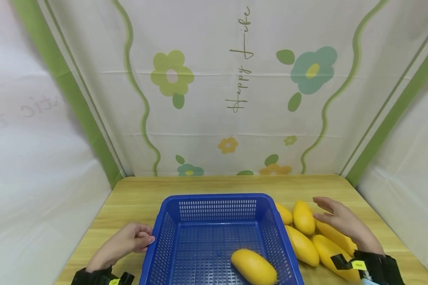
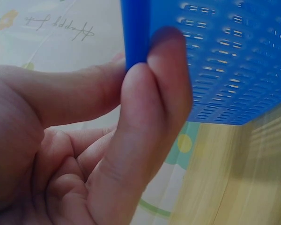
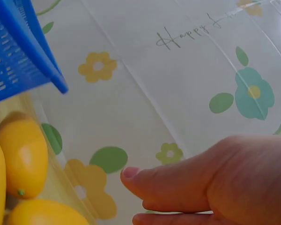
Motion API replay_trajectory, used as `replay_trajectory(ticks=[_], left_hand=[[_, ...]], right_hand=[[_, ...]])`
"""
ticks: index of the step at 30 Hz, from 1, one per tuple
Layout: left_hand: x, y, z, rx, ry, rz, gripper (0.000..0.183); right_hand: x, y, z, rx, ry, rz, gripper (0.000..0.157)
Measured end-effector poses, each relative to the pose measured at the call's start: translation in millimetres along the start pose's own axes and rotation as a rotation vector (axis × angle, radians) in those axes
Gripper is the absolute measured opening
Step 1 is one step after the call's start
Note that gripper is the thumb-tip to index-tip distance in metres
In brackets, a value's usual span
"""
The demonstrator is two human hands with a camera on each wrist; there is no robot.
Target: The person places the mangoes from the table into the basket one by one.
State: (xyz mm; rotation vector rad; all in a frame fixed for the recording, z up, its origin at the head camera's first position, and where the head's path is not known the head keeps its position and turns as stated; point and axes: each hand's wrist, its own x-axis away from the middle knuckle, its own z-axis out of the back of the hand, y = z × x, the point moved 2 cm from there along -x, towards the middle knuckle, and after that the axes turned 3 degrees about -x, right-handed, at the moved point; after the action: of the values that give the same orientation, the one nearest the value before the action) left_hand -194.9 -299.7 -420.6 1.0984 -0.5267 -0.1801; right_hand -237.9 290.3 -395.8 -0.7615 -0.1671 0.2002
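A blue plastic basket (image 1: 219, 196) with slotted walls stands in the middle of the table. My left hand (image 1: 133, 238) pinches its left rim, and in the left wrist view the thumb and curled fingers meet on the blue edge (image 2: 136, 30). One yellow mango (image 1: 254, 266) lies inside, toward the near right part of the basket. Outside its right wall, several more mangoes (image 1: 302, 246) are heaped together. Over the far right of that heap hovers my right hand (image 1: 342, 221), fingers loosely bent and holding nothing; the right wrist view shows mangoes (image 3: 23, 157) to the left of the thumb.
The wooden table (image 1: 199, 184) carries everything. Behind it hangs a white cloth (image 1: 207, 111) printed with flowers and "Happy Life". More white sheeting (image 1: 32, 166) encloses the left and right sides.
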Motion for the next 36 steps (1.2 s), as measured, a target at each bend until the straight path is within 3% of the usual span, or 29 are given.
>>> replay_trajectory(ticks=[7, 23, 28, 33, 36], left_hand=[[-1.1, 0.2, 0.9, -0.011, -0.005, 0.003, 0.023], [0.2, -0.2, 2.3, -0.031, 0.008, 0.008, 0.045], [-0.1, 1.1, 2.4, -0.031, 0.009, 0.009, 0.041], [-1.0, 0.9, 1.7, -0.032, -0.001, 0.013, 0.018], [-0.4, -0.2, 1.6, -0.028, -0.002, 0.007, 0.019]], right_hand=[[3.7, 18.2, 11.3, 0.072, -0.002, -0.06, 0.069], [6.0, 43.9, 21.3, 0.06, -0.119, -0.132, 0.07], [9.3, 53.3, 24.8, 0.028, -0.164, -0.156, 0.071], [11.1, 66.4, 27.5, -0.042, -0.217, -0.178, 0.071], [11.4, 75.3, 28.4, -0.094, -0.251, -0.202, 0.071]])
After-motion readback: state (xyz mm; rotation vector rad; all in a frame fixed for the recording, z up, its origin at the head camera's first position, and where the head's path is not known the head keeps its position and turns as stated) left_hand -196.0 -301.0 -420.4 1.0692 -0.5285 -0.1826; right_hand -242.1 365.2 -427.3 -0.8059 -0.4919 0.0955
